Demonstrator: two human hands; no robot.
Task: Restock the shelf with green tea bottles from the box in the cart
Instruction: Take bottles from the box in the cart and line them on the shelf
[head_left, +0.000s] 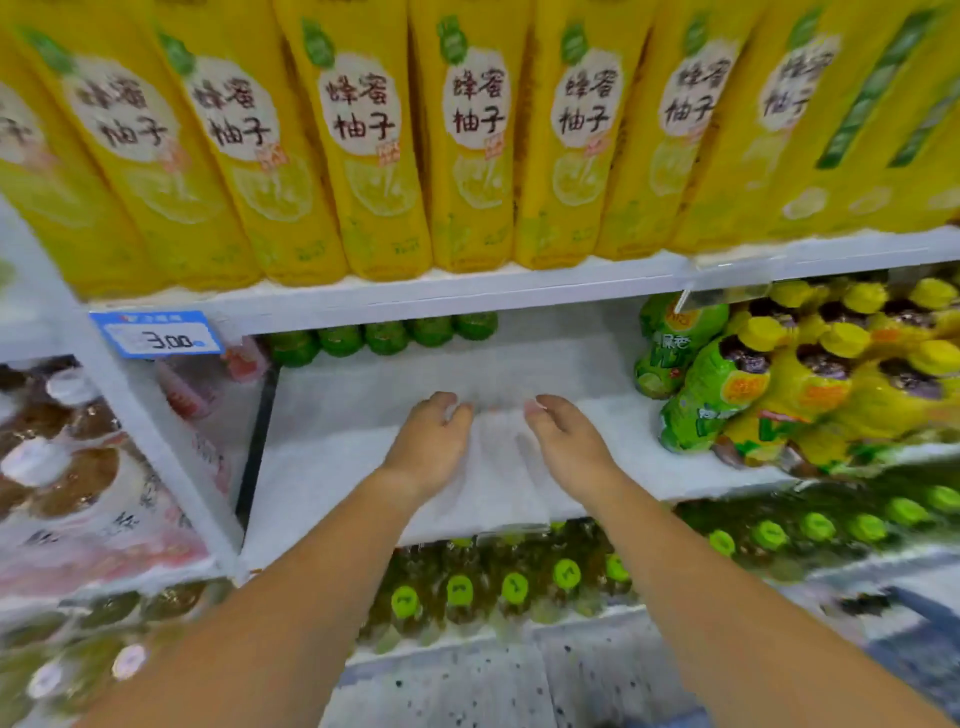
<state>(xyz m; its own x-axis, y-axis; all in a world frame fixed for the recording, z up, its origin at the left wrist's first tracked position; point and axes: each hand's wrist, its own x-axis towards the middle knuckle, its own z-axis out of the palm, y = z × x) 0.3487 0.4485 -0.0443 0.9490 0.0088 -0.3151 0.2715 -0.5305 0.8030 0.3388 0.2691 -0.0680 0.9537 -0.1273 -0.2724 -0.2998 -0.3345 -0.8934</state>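
The shelf board (363, 415) is logged as white, smooth and matt, probably painted metal; detail is lost to blur. The tall yellow bottles (363, 156) above are wrapped in glossy printed plastic film. The green bottle tops (387, 336) at the back of the board are read as smooth plastic with slight sheen. The lime caps (460, 590) on the tier below are smooth moulded plastic on clear bottles. The price tag (156, 332) is taken as printed paper. The floor (467, 691) is noted as smooth speckled stone.
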